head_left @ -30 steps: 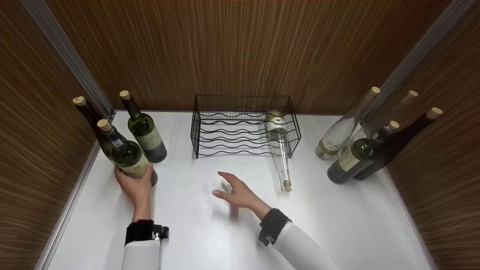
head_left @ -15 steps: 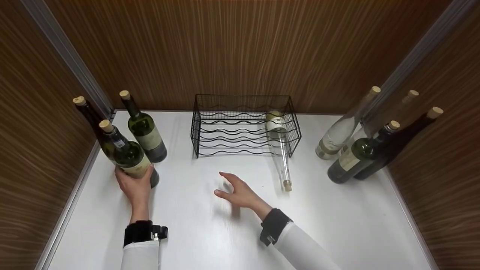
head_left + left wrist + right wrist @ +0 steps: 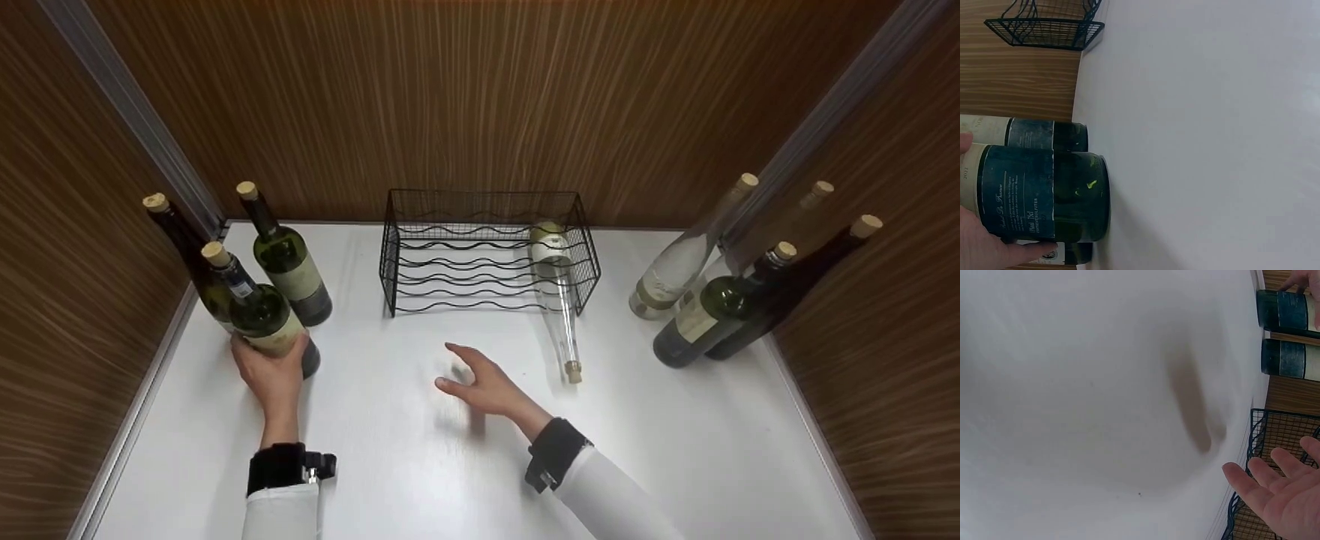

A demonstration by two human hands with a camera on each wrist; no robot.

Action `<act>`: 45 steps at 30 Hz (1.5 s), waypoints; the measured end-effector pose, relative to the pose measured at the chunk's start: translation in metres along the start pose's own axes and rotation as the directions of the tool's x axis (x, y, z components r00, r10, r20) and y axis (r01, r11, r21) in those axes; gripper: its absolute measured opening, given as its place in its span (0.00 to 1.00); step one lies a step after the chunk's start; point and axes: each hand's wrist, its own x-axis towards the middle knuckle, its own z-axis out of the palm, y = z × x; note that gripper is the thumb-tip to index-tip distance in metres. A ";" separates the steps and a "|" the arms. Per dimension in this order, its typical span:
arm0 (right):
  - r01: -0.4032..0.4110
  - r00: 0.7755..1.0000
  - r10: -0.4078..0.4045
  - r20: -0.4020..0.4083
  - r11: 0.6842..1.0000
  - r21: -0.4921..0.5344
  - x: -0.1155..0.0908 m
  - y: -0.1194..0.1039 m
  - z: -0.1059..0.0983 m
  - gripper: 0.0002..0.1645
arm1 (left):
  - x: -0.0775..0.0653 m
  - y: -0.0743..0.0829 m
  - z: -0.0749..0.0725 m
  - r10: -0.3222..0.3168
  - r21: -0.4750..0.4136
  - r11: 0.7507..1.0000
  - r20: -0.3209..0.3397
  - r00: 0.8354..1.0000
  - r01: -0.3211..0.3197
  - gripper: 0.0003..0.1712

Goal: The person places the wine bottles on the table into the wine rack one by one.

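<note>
- Rack [image 3: 484,192]: mid-surface [image 3: 390,427], near back wall [image 3: 480,97]
- Lying bottle [image 3: 556,289]: in rack's right end, neck out front
- Left side: front bottle [image 3: 264,319] with left grip [image 3: 271,371] around it; second bottle [image 3: 180,244] behind-left, third bottle [image 3: 294,274] behind-right
- Right side: four standing bottles [image 3: 696,324], clustered near right wall [image 3: 877,337]
- Right grip [image 3: 486,384]: over surface, before rack, left of lying bottle's neck

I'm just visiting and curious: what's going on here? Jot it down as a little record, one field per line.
Left hand: grips a corked green bottle
Right hand: above the table, holding nothing
Rack: black wire; one clear bottle lies in its right end, cork toward the person
Left side: another green bottle and a dark one, both corked
Right side: four standing bottles, all corked
</note>
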 end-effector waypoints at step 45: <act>0.091 0.995 -0.100 -0.004 0.891 0.445 -0.020 -0.050 -0.057 0.35 | -0.039 0.024 0.035 0.596 0.295 0.673 0.325 0.734 -0.678 0.46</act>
